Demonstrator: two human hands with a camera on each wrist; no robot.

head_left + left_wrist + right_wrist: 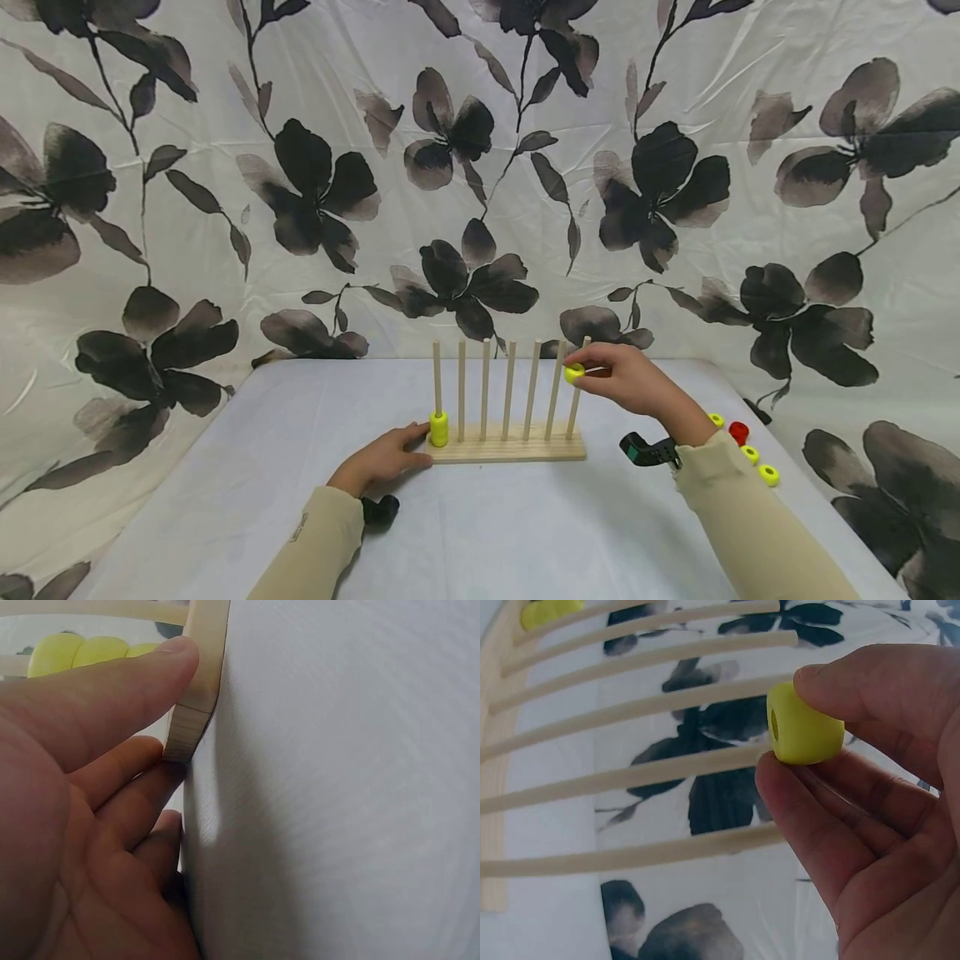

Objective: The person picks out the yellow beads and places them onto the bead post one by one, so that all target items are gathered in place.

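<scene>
A wooden peg stand [510,454] with a row of upright pegs rests on the white table. My left hand [381,460] holds its left end, thumb along the front edge and fingers against the end of the base [191,731]. Yellow beads [438,430] are stacked at the foot of the leftmost peg, close by that hand. At the stand's other end, my right hand [626,379] pinches a yellow bead [810,727] between thumb and fingers. In the head view this bead is up near the tops of the rightmost pegs; its hole faces the pegs in the right wrist view.
Loose yellow beads [768,475] and a red bead [738,432] lie near the table's right edge, beyond the right forearm. A floral cloth [480,208] hangs behind the table [480,533]. Both wrists wear dark straps.
</scene>
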